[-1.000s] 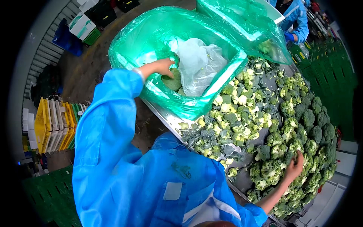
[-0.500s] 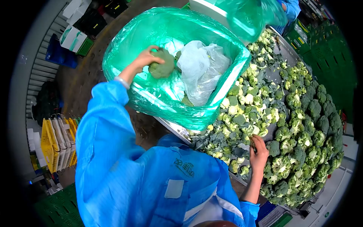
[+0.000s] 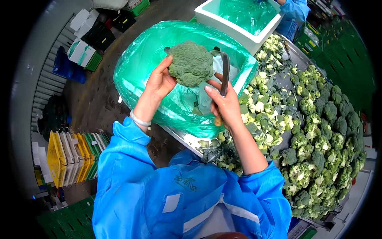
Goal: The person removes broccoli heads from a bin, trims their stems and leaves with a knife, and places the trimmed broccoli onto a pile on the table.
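Observation:
A large green broccoli head [image 3: 191, 63] is raised over the box lined with a green plastic bag [image 3: 137, 59]. My left hand [image 3: 159, 83] is closed on its left side. My right hand [image 3: 227, 104] grips a knife [image 3: 225, 73] with a curved dark blade pointing up, close to the broccoli's right edge. The end of a wooden handle shows below the fingers. Whether my right fingertips touch the broccoli, I cannot tell. Inside the liner, partly hidden behind the broccoli and my right hand, lies a whitish thin plastic wrap [image 3: 205, 101].
To the right, a metal table [image 3: 283, 77] bears a big pile of broccoli heads [image 3: 318, 159] and many trimmed pieces and leaves [image 3: 262, 103]. A white foam box [image 3: 223, 24] with a green liner stands at the back, beside a co-worker's blue sleeve [image 3: 295, 10]. Crates [image 3: 59, 159] stand at lower left.
My left hand has lifted the broccoli up from inside the liner, moving slightly right. My right hand has come from above the table up to the broccoli. The co-worker's green liner now sits in the foam box.

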Demonstrator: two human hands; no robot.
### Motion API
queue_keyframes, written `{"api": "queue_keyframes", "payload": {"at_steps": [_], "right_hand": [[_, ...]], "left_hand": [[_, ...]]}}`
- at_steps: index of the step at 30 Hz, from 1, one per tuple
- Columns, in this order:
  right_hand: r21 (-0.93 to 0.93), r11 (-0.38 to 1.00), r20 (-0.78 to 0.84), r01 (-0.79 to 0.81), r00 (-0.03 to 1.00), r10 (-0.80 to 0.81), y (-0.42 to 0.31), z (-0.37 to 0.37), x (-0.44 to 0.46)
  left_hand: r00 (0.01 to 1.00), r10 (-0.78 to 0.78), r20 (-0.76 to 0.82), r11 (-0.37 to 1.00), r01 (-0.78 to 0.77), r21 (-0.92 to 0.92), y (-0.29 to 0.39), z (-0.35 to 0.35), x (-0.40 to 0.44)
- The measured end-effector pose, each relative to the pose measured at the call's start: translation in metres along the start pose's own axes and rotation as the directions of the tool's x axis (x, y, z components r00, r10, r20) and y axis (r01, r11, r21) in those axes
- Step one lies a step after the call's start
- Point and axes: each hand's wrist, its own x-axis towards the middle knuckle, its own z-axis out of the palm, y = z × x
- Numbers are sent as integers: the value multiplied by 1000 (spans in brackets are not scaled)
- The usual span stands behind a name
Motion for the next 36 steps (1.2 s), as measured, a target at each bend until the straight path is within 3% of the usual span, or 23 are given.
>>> {"api": "queue_keyframes", "payload": {"at_steps": [2, 3, 5, 6, 8, 9, 11, 12, 13, 16, 18, 20, 22, 24, 26, 27, 29, 33, 34, 35, 36], "right_hand": [[275, 958, 74, -80, 995, 62, -4, 5, 4], [316, 946, 65, -78, 996, 61, -10, 8, 2], [220, 973, 8, 64, 998, -67, -18, 8, -5], [165, 977, -22, 135, 991, -133, -23, 5, -9], [8, 980, -90, 198, 976, -197, -22, -8, -16], [-95, 958, -114, 270, 953, -280, -11, -15, -16], [-318, 861, -92, 396, 891, -444, -4, -21, -26], [-434, 778, -55, 454, 849, -526, -3, -22, -34], [-538, 679, -17, 500, 799, -602, -3, -22, -42], [-585, 445, 295, 677, 689, -662, -6, -36, -70], [-579, 449, 298, 681, 689, -661, -10, -51, -88], [-625, 402, 232, 670, 650, -724, -4, -84, -98], [-828, 299, 108, 475, 658, -746, -12, -114, -115], [-906, 50, 297, 419, 718, -629, -6, -138, -134], [-929, -4, 313, 369, 782, -539, 6, -143, -139], [-934, -58, 323, 352, 765, -557, 11, -145, -139], [-959, -95, 275, 268, 791, -546, 21, -144, -141], [-978, -111, 208, 176, 791, -575, 37, -149, -154], [-981, -105, 192, 162, 789, -584, 44, -151, -156], [-993, -101, 108, 67, 869, -484, 49, -155, -161], [-993, -39, -98, -113, 957, -273, 58, -172, -163]], "left_hand": [[993, -21, 119, 993, 35, -117, 1, 8, -6], [990, 19, 137, 996, -7, -88, -3, 8, -8], [979, 93, 180, 995, -88, -37, -15, 7, -11], [984, 132, 122, 959, -158, 235, -16, 11, -12], [965, 256, 50, 674, -215, 707, -15, 20, -21], [975, 220, 32, 609, -163, 776, -14, 29, -29], [993, 15, 117, 928, -58, 368, -27, 47, -45], [980, -70, 188, 990, 46, 130, -32, 55, -54], [963, -124, 240, 992, 115, 52, -31, 63, -61], [992, -78, -98, 979, 95, 181, -61, 59, -77], [981, -158, -109, 976, 172, 131, -74, 62, -82], [965, -250, -82, 964, 256, 70, -86, 71, -92], [923, -381, -54, 924, 381, 2, -97, 75, -97], [842, -538, -36, 843, 536, -51, -111, 88, -108], [801, -587, -117, 808, 588, -26, -128, 94, -113], [789, -595, -152, 797, 603, 8, -137, 95, -115], [773, -586, -242, 782, 618, 83, -157, 93, -123], [667, -736, -117, 674, 738, -26, -167, 106, -130], [676, -719, -162, 684, 729, 5, -169, 106, -130], [681, -701, -209, 691, 722, 35, -170, 104, -132], [688, -680, -252, 698, 713, 64, -172, 100, -133]]}}
